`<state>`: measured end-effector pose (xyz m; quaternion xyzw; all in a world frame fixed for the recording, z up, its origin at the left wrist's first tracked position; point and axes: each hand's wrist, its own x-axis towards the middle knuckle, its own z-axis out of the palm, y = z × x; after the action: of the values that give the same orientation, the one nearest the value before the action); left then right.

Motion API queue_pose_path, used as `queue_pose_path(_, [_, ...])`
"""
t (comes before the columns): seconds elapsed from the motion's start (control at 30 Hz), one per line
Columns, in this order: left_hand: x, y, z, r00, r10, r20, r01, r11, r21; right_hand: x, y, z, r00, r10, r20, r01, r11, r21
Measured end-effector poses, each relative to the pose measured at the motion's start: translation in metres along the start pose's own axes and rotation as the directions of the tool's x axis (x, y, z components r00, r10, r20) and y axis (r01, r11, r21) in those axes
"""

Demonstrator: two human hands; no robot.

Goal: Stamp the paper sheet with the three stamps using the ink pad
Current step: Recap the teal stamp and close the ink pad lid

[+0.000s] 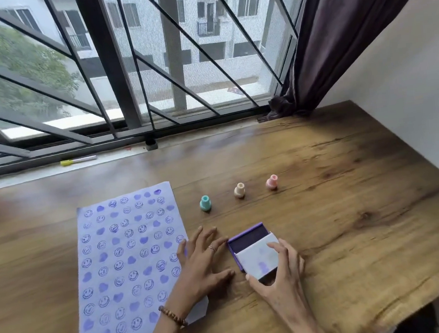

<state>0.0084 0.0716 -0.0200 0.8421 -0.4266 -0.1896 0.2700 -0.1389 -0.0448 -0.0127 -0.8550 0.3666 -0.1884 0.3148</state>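
Note:
A white paper sheet (121,269) covered with several purple smiley and heart prints lies at the left of the wooden table. Three small stamps stand in a row behind: teal (205,203), cream (239,190), pink (272,182). The purple ink pad (246,237) sits near the front, its dark pad half exposed under a pale lid (259,259). My right hand (279,273) grips that lid by its near and right edges. My left hand (200,262) rests flat with fingers spread, partly on the sheet's right edge, fingertips touching the ink pad's left side.
The wooden table (351,207) meets a window sill with a yellow-capped marker (77,160) and a small dark cap (150,144). A barred window lies behind, a dark curtain (334,34) at the back right, a white wall on the right.

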Motion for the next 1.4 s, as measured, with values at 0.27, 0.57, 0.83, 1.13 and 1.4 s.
queue_pose_path(0.27, [0.000, -0.001, 0.001, 1.000, 0.002, -0.023, -0.002, 1.000, -0.013, 0.000, -0.001, 0.007, 1.000, 0.002, -0.027, -0.002, 1.000, 0.001])
queue_pose_path(0.57, [0.000, -0.003, 0.003, 0.999, 0.010, -0.030, -0.010, 1.000, 0.004, 0.001, 0.000, 0.006, 0.999, -0.025, -0.041, 0.025, 1.000, 0.005])
queue_pose_path(0.83, [0.001, -0.004, 0.005, 0.999, 0.004, -0.045, -0.005, 1.000, -0.013, -0.001, 0.000, 0.009, 1.000, -0.019, -0.017, 0.018, 1.000, -0.016])
queue_pose_path(1.13, [0.001, -0.006, 0.007, 0.999, 0.019, -0.050, -0.019, 1.000, -0.001, 0.005, -0.006, 0.009, 1.000, -0.015, -0.012, 0.014, 0.999, -0.046])
queue_pose_path(1.4, [0.001, -0.005, 0.005, 0.999, 0.018, -0.037, -0.018, 1.000, -0.012, 0.019, -0.013, 0.012, 1.000, -0.004, 0.016, 0.004, 0.999, -0.039])
